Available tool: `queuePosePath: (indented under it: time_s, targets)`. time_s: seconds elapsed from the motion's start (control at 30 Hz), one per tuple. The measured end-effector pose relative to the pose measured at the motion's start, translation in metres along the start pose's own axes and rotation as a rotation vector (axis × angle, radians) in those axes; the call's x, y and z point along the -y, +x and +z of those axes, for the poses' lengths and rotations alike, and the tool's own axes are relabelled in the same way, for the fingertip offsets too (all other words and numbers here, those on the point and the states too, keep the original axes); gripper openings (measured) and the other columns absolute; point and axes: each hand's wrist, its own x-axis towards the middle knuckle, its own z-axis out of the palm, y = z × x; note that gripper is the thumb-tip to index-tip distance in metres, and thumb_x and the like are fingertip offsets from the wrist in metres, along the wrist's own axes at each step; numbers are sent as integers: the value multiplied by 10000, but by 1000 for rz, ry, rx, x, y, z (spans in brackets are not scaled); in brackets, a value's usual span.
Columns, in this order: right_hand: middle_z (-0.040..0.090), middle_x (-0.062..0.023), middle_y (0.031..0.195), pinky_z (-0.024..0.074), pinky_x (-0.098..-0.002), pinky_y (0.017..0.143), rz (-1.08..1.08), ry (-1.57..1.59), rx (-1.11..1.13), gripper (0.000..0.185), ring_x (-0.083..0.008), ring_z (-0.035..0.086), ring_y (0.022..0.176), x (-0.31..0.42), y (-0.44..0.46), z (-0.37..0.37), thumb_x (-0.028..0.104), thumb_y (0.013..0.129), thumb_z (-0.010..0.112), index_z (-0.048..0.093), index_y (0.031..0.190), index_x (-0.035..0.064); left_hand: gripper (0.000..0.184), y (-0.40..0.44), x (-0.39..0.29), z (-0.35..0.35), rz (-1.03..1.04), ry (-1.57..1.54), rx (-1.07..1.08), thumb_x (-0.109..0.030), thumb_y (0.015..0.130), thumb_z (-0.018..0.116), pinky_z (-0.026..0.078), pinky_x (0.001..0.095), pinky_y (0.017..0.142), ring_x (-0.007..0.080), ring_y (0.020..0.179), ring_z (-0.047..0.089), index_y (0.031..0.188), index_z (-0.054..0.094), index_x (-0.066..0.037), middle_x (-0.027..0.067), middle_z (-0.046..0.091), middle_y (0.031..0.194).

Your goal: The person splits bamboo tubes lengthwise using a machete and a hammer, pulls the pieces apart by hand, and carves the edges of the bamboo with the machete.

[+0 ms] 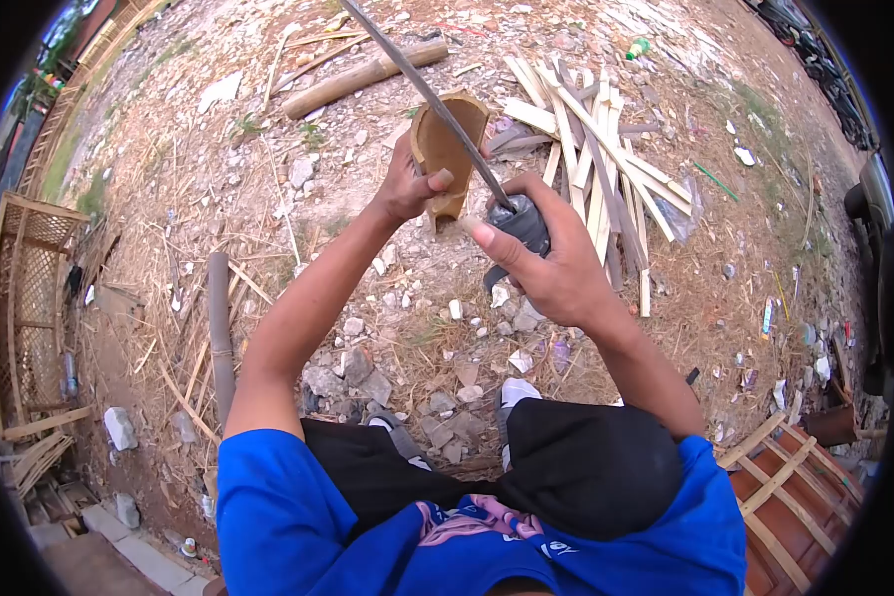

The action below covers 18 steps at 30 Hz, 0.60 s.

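Observation:
My left hand [408, 187] grips a short, split piece of bamboo [441, 151], its hollow inner side facing me. In my right hand [563, 260] is a machete [414, 75], held by a thick handle [522, 226] wrapped in black material. Its long, narrow grey blade points up and to the left, crossing in front of the bamboo piece. From this angle I cannot tell whether the blade touches the bamboo.
A pile of split strips [596, 149] lies ahead to the right. A bamboo pole [368, 77] rests farther off, another grey pole [220, 328] at left. Rubble [358, 368] lies by my feet. A woven bamboo frame [35, 298] stands left, a slatted lattice [790, 472] lower right.

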Motion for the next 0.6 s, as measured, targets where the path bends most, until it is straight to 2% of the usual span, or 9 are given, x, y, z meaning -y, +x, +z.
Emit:
queuePosePath:
  time_s: [0.07, 0.17, 0.37, 0.43, 0.5, 0.6]
  targets:
    - [645, -69, 767, 482, -299, 621, -10, -6, -19, 430, -122, 615, 689, -3, -1, 3, 378, 894, 715, 584, 1072, 8, 1016, -4, 3, 0, 13, -19, -28, -617, 652, 827, 529, 377, 944, 235, 1060, 654, 1323, 437, 37, 143, 661, 1106]
    - [637, -75, 740, 477, -296, 616, -22, -10, -48, 412, -126, 614, 680, -5, -1, 7, 368, 891, 715, 591, 1043, 5, 1022, -6, 3, 2, -15, 63, -27, -729, 675, 731, 524, 405, 917, 239, 1060, 623, 1328, 433, -1, 153, 619, 1117]
    - [643, -79, 719, 483, -290, 613, -62, -9, -90, 462, -136, 620, 658, -4, 6, 5, 423, 892, 695, 604, 1022, -10, 994, 12, 4, -5, 50, 182, -32, -703, 694, 726, 562, 386, 836, 228, 983, 648, 1330, 431, 1, 150, 628, 1051]
    - [652, -79, 722, 487, -289, 613, -61, 25, -114, 496, -133, 622, 656, 15, 7, -2, 453, 891, 689, 606, 1020, -18, 791, 27, -12, -1, 135, 115, -56, -476, 725, 750, 531, 363, 923, 224, 1053, 645, 1286, 512, 28, 140, 640, 1153]
    - [661, -72, 723, 470, -253, 586, -82, 96, -60, 523, -104, 613, 643, 40, 7, -14, 478, 895, 684, 610, 1029, -21, 706, 40, -48, 13, 183, 99, -24, -468, 762, 740, 547, 357, 874, 217, 965, 674, 1236, 540, 16, 131, 674, 1049]
    - [639, -50, 698, 458, -240, 558, -64, 24, -35, 519, -94, 597, 601, 57, 4, -24, 479, 893, 687, 612, 1038, -14, 681, 39, -72, 20, 199, 199, -53, -483, 777, 736, 552, 357, 858, 212, 921, 684, 1214, 551, 4, 118, 682, 1013]
